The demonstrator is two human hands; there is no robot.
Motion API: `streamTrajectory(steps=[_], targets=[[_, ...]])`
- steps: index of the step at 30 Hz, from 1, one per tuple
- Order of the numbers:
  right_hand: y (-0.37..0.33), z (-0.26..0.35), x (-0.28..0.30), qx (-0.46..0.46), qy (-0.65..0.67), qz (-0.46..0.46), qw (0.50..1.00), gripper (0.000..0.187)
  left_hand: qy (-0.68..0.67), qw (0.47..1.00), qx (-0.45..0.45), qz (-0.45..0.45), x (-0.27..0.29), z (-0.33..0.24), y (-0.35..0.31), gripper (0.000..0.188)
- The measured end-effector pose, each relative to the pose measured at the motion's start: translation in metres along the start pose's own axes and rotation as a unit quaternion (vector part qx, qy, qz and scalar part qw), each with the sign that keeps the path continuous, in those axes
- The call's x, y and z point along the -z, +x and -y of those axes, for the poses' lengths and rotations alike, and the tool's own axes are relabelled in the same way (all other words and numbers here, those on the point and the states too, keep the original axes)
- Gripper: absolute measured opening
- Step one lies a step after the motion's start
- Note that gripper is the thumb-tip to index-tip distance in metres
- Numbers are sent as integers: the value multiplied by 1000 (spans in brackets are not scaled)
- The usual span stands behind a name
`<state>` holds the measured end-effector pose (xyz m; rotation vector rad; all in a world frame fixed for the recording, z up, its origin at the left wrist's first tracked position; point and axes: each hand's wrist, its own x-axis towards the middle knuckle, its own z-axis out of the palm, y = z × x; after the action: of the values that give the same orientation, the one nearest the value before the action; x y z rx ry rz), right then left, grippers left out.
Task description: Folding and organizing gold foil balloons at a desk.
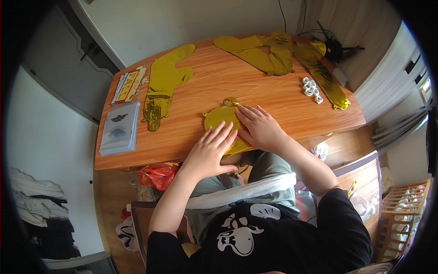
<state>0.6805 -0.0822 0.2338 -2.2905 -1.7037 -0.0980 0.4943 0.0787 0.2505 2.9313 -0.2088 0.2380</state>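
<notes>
A gold foil balloon, flat and uninflated, lies at the near edge of the wooden table. My left hand rests with spread fingers on its left part, the thumb out past the table edge. On its upper right part my right hand lies flat, palm down. A small loop of gold foil sticks out at the balloon's far end. Its lower part runs under my hands toward my lap and is partly hidden.
More flat gold foil balloons lie left, far and right. Small white rolls sit at the right. A stack of clear plastic bags and paper strips lie left. A black router stands at the back right.
</notes>
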Motion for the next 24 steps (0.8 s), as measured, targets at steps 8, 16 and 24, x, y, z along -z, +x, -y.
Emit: streamTrajectory(steps=[8,16,24], targets=[[-43,-4,43,60,178,45,981,83,-51,995,-63,-55,-4,6,-19,61],[-62,-1,54,152,267,-75,949,43,-208,957,-129,-154,22,-2,-17,51],[-29,-5,52,-139,609,-91,776,54,-381,890,172,-184,33,25,33,77]])
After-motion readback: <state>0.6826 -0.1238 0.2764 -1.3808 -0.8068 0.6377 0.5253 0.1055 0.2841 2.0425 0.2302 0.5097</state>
